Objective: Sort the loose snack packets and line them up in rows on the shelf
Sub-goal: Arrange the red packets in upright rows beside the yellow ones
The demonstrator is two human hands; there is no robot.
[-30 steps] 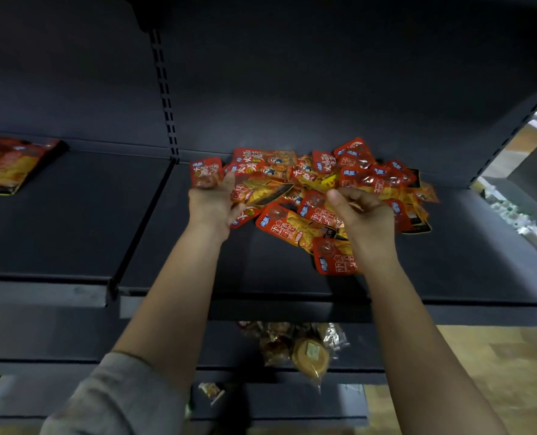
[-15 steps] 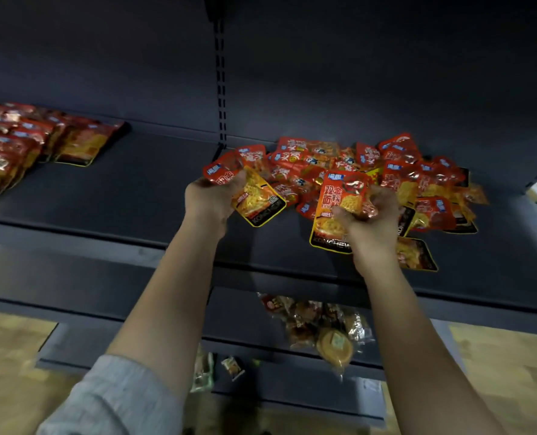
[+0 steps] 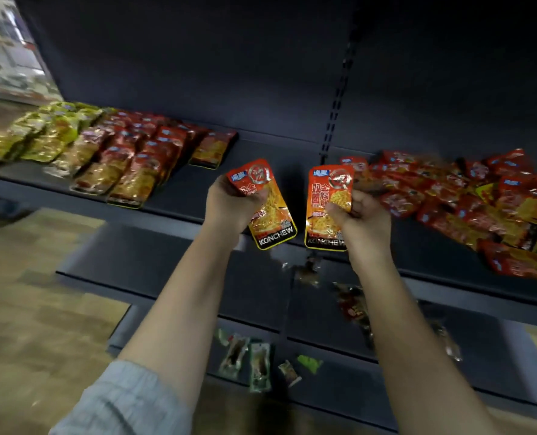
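Note:
My left hand (image 3: 229, 204) grips a red-and-orange snack packet (image 3: 272, 215) in front of the dark shelf (image 3: 261, 158). My right hand (image 3: 363, 219) holds a second packet (image 3: 327, 199) of the same kind, upright, beside the first. Both packets hang just off the shelf's front edge. A loose heap of red packets (image 3: 468, 202) lies on the shelf to the right. To the left, red packets (image 3: 135, 161) lie in overlapping rows, with yellow-green packets (image 3: 38, 136) in rows beyond them.
A slotted upright (image 3: 334, 105) divides the shelf's back wall. Lower shelves hold a few clear-wrapped snacks (image 3: 355, 306) and small green packets (image 3: 259, 365). Wooden floor (image 3: 25, 293) shows at the lower left.
Each hand has lifted a packet out of the heap and carried it leftward. My view has swung left, bringing the sorted rows into sight.

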